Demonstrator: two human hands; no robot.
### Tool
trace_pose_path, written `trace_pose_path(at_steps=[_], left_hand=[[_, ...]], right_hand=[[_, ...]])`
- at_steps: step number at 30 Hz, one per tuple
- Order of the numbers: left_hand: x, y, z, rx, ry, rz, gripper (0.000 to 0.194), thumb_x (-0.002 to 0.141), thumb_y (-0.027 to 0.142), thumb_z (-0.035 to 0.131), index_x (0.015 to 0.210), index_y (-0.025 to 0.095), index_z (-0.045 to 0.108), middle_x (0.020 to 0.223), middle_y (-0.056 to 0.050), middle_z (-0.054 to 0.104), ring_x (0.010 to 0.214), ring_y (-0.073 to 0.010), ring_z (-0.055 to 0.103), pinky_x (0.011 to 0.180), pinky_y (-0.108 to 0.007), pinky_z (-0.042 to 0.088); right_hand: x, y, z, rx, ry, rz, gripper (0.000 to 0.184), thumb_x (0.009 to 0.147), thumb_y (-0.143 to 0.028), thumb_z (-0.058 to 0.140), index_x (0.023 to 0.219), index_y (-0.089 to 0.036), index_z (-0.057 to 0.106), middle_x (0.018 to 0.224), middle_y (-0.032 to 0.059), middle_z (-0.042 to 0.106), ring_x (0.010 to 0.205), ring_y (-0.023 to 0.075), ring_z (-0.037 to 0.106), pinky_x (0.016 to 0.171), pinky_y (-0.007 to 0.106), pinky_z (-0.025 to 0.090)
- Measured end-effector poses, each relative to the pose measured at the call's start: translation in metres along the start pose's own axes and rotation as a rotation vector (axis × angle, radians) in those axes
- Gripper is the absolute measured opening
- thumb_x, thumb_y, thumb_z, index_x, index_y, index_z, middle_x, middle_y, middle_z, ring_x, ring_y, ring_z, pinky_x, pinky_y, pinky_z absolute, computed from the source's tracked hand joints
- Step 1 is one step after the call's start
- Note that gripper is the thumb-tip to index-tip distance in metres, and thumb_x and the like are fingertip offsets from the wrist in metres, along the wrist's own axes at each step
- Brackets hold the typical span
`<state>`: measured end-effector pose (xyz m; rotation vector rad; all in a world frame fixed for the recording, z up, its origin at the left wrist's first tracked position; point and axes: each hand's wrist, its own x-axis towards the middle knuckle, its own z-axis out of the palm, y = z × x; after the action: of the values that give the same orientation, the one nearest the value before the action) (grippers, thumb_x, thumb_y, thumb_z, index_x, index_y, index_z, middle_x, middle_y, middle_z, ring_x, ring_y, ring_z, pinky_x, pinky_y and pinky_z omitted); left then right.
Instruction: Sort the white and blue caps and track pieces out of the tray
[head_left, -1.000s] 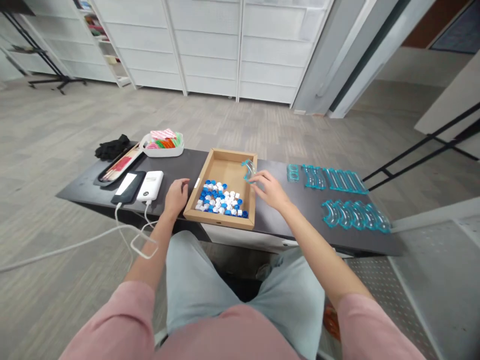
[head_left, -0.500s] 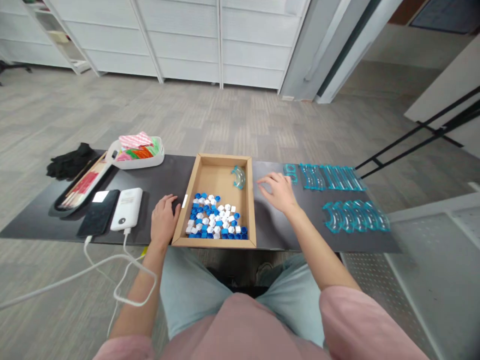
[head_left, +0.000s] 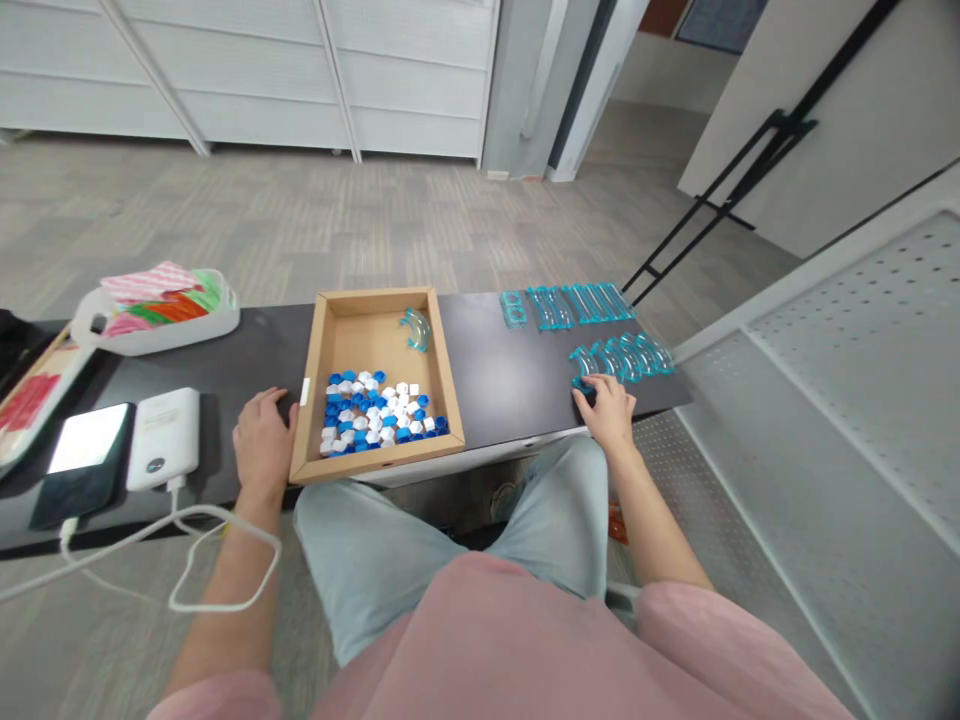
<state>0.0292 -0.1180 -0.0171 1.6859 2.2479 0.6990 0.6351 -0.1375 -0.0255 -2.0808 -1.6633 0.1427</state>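
Observation:
My left hand (head_left: 262,440) lies on the dark table against the left wall of a cardboard tray (head_left: 376,463), thumb apart from the fingers and nothing in it. My right hand (head_left: 609,408) is at the table's front right, its fingertips at the lower end of the leftmost piece in a row of curved clear-and-teal plastic pieces (head_left: 626,357). A gap shows between thumb and forefinger; whether they touch the piece is hard to see. Inside the tray, one curved clear-and-teal piece (head_left: 417,330) lies at the back right, and many blue and white hexagonal pieces (head_left: 375,410) are spread in front.
Straight clear-and-teal pieces (head_left: 598,302), wavy ones (head_left: 550,308) and small ones (head_left: 514,310) line the table's back right. To the left are a white basket (head_left: 169,335) of colourful items, a white power bank (head_left: 165,435), a phone (head_left: 82,460) and cables (head_left: 225,520).
My right hand let go of a curved piece in the tray, then moved right to the row of curved pieces. My left hand stays beside the tray. The view has turned right.

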Motion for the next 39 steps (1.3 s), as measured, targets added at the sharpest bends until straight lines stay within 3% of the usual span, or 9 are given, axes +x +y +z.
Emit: trace_pose_path(at_steps=[5, 10, 14, 17, 21, 25, 29, 34, 39], left_hand=[[0.000, 0.007, 0.000, 0.013, 0.009, -0.019, 0.050, 0.117, 0.030, 0.051, 0.157, 0.007, 0.068, 0.182, -0.034, 0.062, 0.173, -0.0455, 0.054, 0.145, -0.073, 0.044], [-0.001, 0.006, 0.000, 0.029, -0.002, -0.029, 0.049, 0.120, 0.031, 0.052, 0.161, 0.009, 0.066, 0.185, -0.026, 0.063, 0.173, -0.0364, 0.052, 0.147, -0.063, 0.042], [-0.003, 0.007, -0.003, 0.047, -0.016, -0.029, 0.050, 0.124, 0.037, 0.049, 0.163, 0.013, 0.068, 0.184, -0.023, 0.064, 0.174, -0.0376, 0.053, 0.145, -0.060, 0.044], [-0.004, 0.011, -0.006, 0.066, -0.015, -0.039, 0.048, 0.123, 0.037, 0.050, 0.162, 0.017, 0.070, 0.183, -0.022, 0.065, 0.173, -0.0383, 0.056, 0.144, -0.059, 0.045], [-0.008, 0.015, -0.010, 0.076, -0.039, -0.014, 0.057, 0.125, 0.039, 0.044, 0.168, 0.007, 0.064, 0.187, -0.025, 0.062, 0.172, -0.0335, 0.054, 0.144, -0.057, 0.041], [-0.009, 0.015, -0.012, 0.090, -0.054, -0.007, 0.060, 0.127, 0.039, 0.040, 0.169, 0.003, 0.063, 0.189, -0.026, 0.059, 0.173, -0.0313, 0.052, 0.144, -0.055, 0.039], [-0.006, 0.011, -0.009, 0.105, -0.049, -0.017, 0.057, 0.127, 0.039, 0.043, 0.169, 0.007, 0.065, 0.188, -0.024, 0.061, 0.173, -0.0316, 0.054, 0.143, -0.053, 0.042], [-0.002, 0.014, -0.004, 0.105, -0.008, -0.074, 0.049, 0.120, 0.031, 0.055, 0.163, 0.014, 0.071, 0.184, -0.025, 0.065, 0.173, -0.0386, 0.057, 0.144, -0.059, 0.046], [0.003, 0.014, 0.001, 0.079, 0.010, -0.097, 0.053, 0.115, 0.028, 0.056, 0.161, 0.007, 0.071, 0.183, -0.032, 0.063, 0.176, -0.0489, 0.055, 0.144, -0.075, 0.045]], right_hand=[[0.004, -0.020, 0.003, 0.075, -0.015, 0.017, 0.018, 0.107, -0.036, 0.067, 0.095, -0.038, 0.080, 0.138, 0.0238, 0.082, 0.137, 0.0474, 0.078, 0.117, 0.070, 0.063], [0.005, -0.054, 0.008, 0.146, -0.031, -0.074, 0.021, 0.109, -0.034, 0.065, 0.097, -0.039, 0.081, 0.132, 0.0226, 0.084, 0.132, 0.0438, 0.081, 0.118, 0.065, 0.069], [0.006, -0.118, 0.009, 0.283, -0.114, -0.270, 0.023, 0.113, -0.037, 0.065, 0.104, -0.038, 0.086, 0.136, 0.0204, 0.086, 0.134, 0.0414, 0.082, 0.119, 0.062, 0.070], [0.009, -0.185, 0.015, 0.319, -0.341, -0.486, 0.024, 0.116, -0.035, 0.066, 0.112, -0.040, 0.089, 0.147, 0.0133, 0.087, 0.145, 0.0390, 0.080, 0.129, 0.061, 0.065], [0.009, -0.268, 0.038, 0.363, -0.653, -0.803, 0.018, 0.117, -0.030, 0.075, 0.112, -0.040, 0.089, 0.153, 0.0032, 0.088, 0.150, 0.0334, 0.079, 0.134, 0.056, 0.060], [0.007, -0.299, 0.057, 0.365, -0.755, -0.995, 0.022, 0.117, -0.024, 0.077, 0.116, -0.042, 0.090, 0.164, -0.0027, 0.085, 0.158, 0.0301, 0.077, 0.132, 0.050, 0.058], [0.014, -0.250, 0.048, 0.374, -0.586, -0.865, 0.026, 0.121, -0.032, 0.069, 0.127, -0.043, 0.091, 0.162, 0.0012, 0.087, 0.153, 0.0334, 0.080, 0.129, 0.054, 0.059], [0.025, -0.112, 0.013, 0.259, -0.197, -0.404, 0.028, 0.110, -0.045, 0.069, 0.128, -0.044, 0.091, 0.147, 0.0141, 0.088, 0.148, 0.0498, 0.078, 0.126, 0.079, 0.058], [0.016, -0.004, -0.024, 0.084, 0.084, 0.056, 0.055, 0.101, -0.048, 0.066, 0.152, -0.036, 0.083, 0.169, 0.0244, 0.075, 0.161, 0.0544, 0.066, 0.133, 0.084, 0.050]])
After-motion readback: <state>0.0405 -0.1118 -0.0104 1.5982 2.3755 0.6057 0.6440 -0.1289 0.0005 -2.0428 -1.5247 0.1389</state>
